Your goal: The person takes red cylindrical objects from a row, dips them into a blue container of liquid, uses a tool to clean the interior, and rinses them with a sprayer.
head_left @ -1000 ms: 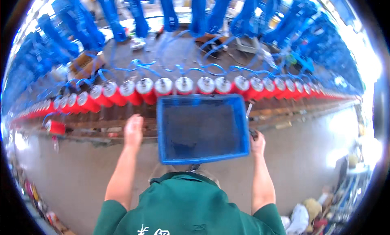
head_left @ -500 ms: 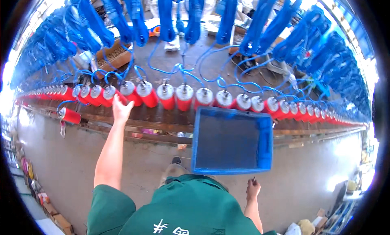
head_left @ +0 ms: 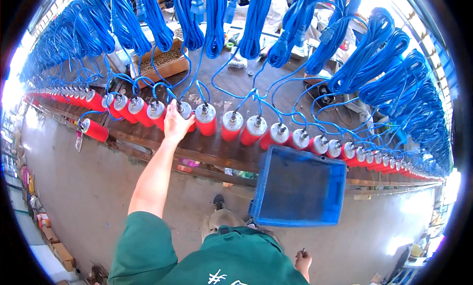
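Observation:
A long row of red cylinders with silver tops and blue cords runs along the bench. My left hand [head_left: 175,124] reaches in from below and closes round one red cylinder [head_left: 185,108], fingers at the left of its top and thumb across its front. More cylinders stand on both sides of it, including a neighbouring one [head_left: 205,118] just right. My right hand [head_left: 304,261] hangs low at my right side, fingers curled round a small dark object [head_left: 303,251] whose kind I cannot make out.
A blue plastic crate [head_left: 300,186] sits at the bench's front edge. Bundled blue cables [head_left: 256,24] hang above the bench. One red cylinder [head_left: 96,130] lies tilted over the front edge at left. A cardboard box of small parts [head_left: 162,63] stands behind the row.
My left hand has moved one cylinder to the right along the row. The view has shifted, so the bench and crate appear displaced. My right hand stays low, still around the dark object.

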{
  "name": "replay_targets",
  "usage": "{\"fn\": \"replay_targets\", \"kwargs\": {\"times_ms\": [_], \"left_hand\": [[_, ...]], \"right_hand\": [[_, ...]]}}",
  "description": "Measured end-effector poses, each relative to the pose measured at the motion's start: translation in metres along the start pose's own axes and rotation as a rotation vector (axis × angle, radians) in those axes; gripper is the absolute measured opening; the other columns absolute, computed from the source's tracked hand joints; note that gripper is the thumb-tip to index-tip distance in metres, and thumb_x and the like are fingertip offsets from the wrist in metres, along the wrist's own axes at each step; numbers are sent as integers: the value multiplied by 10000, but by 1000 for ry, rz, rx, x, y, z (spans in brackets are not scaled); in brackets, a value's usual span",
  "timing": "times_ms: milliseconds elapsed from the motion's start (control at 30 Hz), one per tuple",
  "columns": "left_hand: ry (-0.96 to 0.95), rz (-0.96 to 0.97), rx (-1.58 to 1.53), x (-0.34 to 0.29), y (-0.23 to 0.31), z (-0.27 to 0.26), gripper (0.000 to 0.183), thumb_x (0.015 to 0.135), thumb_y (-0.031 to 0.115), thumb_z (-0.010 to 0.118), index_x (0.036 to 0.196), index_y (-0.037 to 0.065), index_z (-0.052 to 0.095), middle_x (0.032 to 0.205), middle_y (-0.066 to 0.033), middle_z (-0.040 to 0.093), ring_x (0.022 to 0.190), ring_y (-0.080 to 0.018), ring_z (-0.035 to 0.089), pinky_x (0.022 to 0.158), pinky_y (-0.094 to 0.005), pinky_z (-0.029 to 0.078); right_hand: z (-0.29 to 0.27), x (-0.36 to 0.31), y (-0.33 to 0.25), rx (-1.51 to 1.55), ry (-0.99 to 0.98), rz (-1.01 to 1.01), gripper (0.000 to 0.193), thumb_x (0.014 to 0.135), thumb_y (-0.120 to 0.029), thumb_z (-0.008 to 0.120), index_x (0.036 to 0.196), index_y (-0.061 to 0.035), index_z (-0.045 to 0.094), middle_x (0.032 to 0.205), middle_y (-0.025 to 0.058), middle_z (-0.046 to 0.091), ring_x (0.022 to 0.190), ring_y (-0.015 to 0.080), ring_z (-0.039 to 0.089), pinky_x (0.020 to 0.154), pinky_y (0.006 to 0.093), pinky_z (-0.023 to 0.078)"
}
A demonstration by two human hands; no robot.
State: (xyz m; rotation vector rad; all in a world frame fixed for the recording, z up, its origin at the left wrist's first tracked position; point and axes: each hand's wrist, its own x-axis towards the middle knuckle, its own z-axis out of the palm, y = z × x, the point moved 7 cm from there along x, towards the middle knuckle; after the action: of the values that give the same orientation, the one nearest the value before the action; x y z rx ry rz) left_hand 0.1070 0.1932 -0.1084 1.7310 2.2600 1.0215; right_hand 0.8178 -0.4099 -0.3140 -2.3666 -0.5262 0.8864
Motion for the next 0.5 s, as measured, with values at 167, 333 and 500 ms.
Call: {"fn": "replay_targets", "kwargs": {"times_ms": [167,333,500], "left_hand": [[151,162,-42,-51,16,-18,715,755,308,931,1276,22,534,1201,-208,623,1013,-463,686,849,-562,582],[236,41,-206,-91,28,-52,657,737,252,950,1227,6,588,1142,-187,655,1045,-411,684,926,-483,558],[270,-14,-198,-139,41,-112,565,757,188,937,1191,-10,635,1110,-138,684,1002,-304,698,926,-430,556]], "right_hand": [[16,-2,-23,1,-58,40,135,927,-132,721,918,2,710,752,86,720,535,151,586,480,338,447],[18,28,-47,-201,-103,-104,162,932,-156,706,925,5,722,755,95,740,587,160,633,542,356,497],[5,53,-102,-212,-111,-207,199,903,-164,694,798,3,719,676,101,710,640,214,692,647,369,532]]}}
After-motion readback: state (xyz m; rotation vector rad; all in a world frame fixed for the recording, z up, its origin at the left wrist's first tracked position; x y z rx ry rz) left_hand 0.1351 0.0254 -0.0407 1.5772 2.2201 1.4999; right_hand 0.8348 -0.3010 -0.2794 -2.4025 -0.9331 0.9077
